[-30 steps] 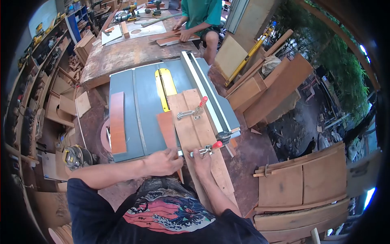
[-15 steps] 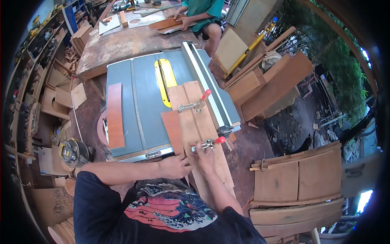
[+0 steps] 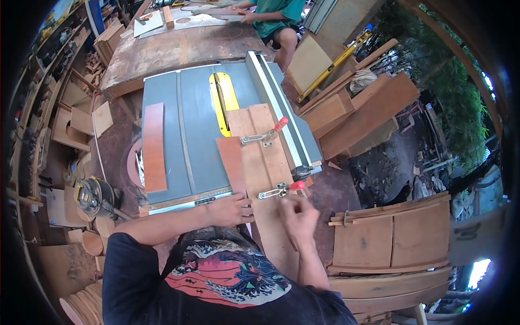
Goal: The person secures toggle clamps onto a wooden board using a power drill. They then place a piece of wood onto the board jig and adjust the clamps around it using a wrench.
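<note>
A jig board of pale wood lies on the grey table saw top, carrying two toggle clamps with red handles: the far clamp and the near clamp. Along the jig's left edge lies a tapered reddish wood strip. My left hand holds the strip's near end, its fingertips against the jig edge. Just below the near clamp's handle is my right hand, its fingers curled and apart from the handle. Another reddish strip lies at the left of the saw top.
The saw blade slot sits in a yellow insert, with the metal fence to its right. Beyond, a person in a green shirt handles boards at a wooden workbench. Wood panels stand at the right.
My right hand has left the front of the near clamp and moved right, below its red handle. My left hand stays by the strip. The co-worker's board has shifted.
</note>
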`<state>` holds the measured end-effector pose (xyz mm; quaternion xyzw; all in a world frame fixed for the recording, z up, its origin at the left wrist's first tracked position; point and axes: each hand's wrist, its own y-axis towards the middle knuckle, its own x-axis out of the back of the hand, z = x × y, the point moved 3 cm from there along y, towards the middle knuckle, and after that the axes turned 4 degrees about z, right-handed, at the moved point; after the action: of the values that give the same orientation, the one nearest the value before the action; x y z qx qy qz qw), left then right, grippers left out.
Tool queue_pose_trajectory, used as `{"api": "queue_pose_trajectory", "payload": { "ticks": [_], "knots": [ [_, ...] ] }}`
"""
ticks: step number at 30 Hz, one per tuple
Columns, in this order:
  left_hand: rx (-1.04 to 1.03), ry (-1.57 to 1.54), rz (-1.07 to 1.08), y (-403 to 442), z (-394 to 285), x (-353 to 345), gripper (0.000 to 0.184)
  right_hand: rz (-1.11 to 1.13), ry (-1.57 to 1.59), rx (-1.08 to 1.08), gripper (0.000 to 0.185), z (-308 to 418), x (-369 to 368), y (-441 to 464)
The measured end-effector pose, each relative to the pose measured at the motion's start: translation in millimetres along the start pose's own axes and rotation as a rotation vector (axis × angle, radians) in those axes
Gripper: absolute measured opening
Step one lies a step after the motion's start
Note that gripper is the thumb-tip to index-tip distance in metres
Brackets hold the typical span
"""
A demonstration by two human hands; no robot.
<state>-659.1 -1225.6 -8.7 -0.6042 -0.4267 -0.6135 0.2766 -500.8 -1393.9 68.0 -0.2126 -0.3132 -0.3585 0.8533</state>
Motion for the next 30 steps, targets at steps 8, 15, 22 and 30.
{"api": "queue_pose_trajectory", "payload": {
  "ticks": [8,15,22,30],
  "knots": [
    [0.104,-0.113,0.063,-3.9,12.7,6.9,0.040,0.235,-0.059,-0.160,0.070,-95.0,6.5,-20.1],
    [0.417,-0.292,-0.150,-17.9,19.3,-0.4,0.047,0.281,-0.190,-0.304,0.058,-92.6,2.2,-6.5],
    [1.121,-0.476,-0.636,-26.2,27.6,-28.3,0.067,0.307,-0.172,-0.295,0.059,-90.2,4.6,-12.5],
    [1.285,-0.627,-0.740,-3.9,42.7,-25.0,0.086,0.322,-0.211,-0.279,0.053,-75.5,11.9,-13.1]
  ]
}}
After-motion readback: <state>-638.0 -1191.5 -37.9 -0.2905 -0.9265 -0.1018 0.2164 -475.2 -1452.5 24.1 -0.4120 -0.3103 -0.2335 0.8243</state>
